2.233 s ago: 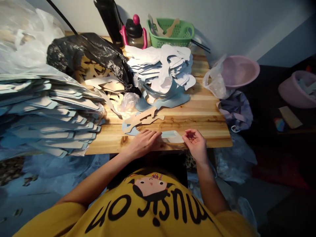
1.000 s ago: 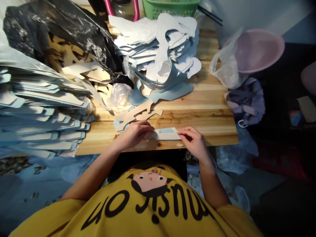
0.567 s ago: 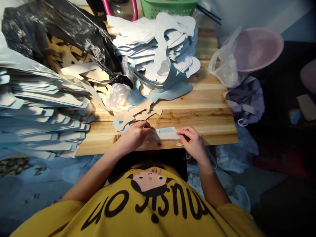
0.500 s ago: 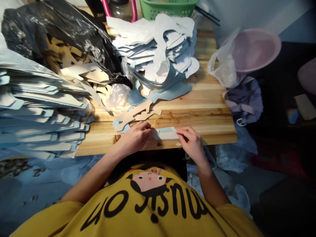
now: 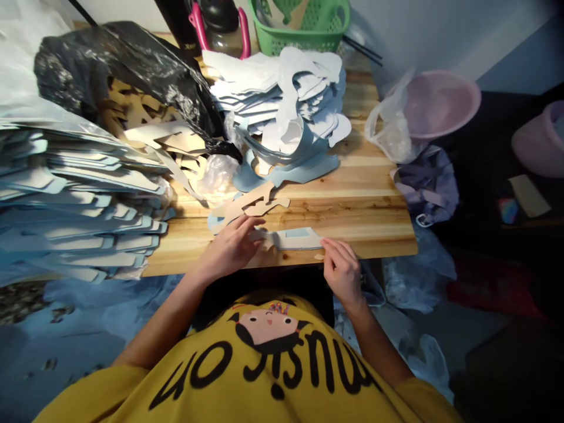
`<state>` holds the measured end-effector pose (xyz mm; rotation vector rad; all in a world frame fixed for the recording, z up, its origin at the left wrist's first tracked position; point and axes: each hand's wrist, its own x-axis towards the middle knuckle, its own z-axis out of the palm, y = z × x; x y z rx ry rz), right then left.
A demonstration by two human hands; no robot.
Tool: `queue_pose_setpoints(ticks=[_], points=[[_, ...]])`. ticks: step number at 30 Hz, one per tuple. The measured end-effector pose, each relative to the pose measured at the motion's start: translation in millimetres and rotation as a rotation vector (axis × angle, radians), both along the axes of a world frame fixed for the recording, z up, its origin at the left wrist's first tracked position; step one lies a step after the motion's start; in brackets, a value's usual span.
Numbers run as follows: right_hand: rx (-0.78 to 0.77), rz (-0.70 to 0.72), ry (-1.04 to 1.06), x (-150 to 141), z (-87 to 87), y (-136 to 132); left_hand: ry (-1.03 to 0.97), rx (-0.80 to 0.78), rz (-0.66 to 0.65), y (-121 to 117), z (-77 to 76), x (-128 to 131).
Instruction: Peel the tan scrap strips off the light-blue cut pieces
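Observation:
A small pale-blue and white die-cut card piece [image 5: 294,238] lies flat near the front edge of the wooden table [image 5: 365,200]. My left hand [image 5: 230,247] rests on its left end, fingers bent and pressing it down. My right hand [image 5: 341,269] sits just off the piece's right end at the table edge, fingers curled together; whether it holds anything is hidden. A tiny scrap [image 5: 319,257] lies by its fingertips. Beige and blue cut-out offcuts [image 5: 249,207] lie just beyond my left hand.
A tall stack of blue card sheets [image 5: 83,205] fills the left. A heap of white cut pieces [image 5: 286,111] sits centre back, with a black plastic bag [image 5: 127,64], a green basket [image 5: 304,23] and a bottle [image 5: 220,23]. A pink basin [image 5: 436,103] stands to the right.
My right hand has drawn back from the piece's right end toward the table edge. My left hand stays on the left end, fingers spread a little more. The view has tilted up slightly.

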<state>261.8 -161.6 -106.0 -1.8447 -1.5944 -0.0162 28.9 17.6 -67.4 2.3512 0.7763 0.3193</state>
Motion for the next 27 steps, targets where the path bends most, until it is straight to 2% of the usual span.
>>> queue_pose_setpoints(ticks=[3, 7, 11, 17, 23, 27], points=[[0.034, 0.032, 0.037, -5, 6.8, 14, -0.045, -0.057, 0.029, 1, -4.6, -6], [0.044, 0.207, 0.128, -26, 10.2, 46, -0.114, -0.147, 0.05, 5, -12.6, -9], [-0.04, 0.32, 0.147, -42, 3.1, 69, -0.133, -0.222, 0.014, 13, -7.0, -18], [-0.065, 0.316, 0.124, -44, -1.7, 71, -0.066, -0.175, -0.049, 17, 4.6, -37], [-0.016, 0.281, 0.114, -45, -3.6, 70, -0.151, -0.05, 0.0, 15, 6.0, -40], [-0.015, 0.252, 0.128, -46, -5.2, 71, -0.189, -0.023, -0.004, 16, 10.2, -44]])
